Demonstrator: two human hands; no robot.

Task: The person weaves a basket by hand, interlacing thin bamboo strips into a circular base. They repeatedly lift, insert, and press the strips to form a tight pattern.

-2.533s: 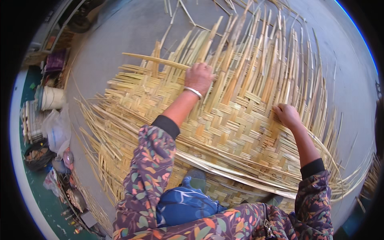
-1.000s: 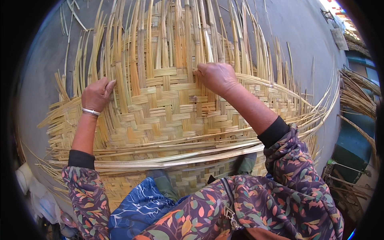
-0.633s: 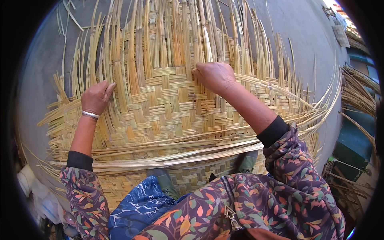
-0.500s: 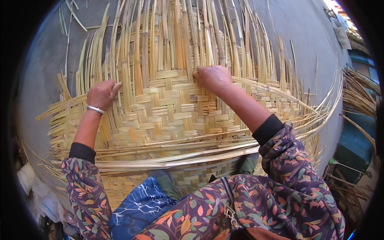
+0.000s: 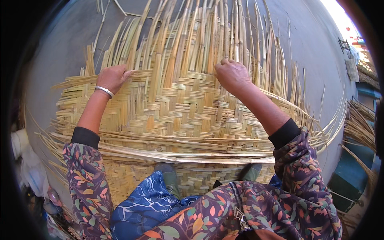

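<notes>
A large, partly woven bamboo mat (image 5: pixel 188 116) spreads in front of me, its loose upright strips (image 5: pixel 208 36) fanning away toward the top. My left hand (image 5: pixel 113 78), with a silver bangle at the wrist, grips a horizontal bamboo strip (image 5: pixel 138 73) at the mat's upper left edge. My right hand (image 5: pixel 232 74) is closed, pressing down on the weave at the upper middle, where the woven part meets the loose strips. Both forearms wear flowered sleeves with black cuffs.
Grey concrete floor (image 5: pixel 316 60) lies around the mat. A bundle of loose bamboo strips (image 5: pixel 360 124) lies at the right, beside a teal surface (image 5: pixel 348 180). White bags and clutter (image 5: pixel 28 168) sit at the left edge. My feet (image 5: pixel 172 180) rest on the mat's near part.
The view swung from the mat's left side to its middle. My left hand shifted right and up along the weave edge and took hold of a horizontal strip; my right hand stayed pressing the weave.
</notes>
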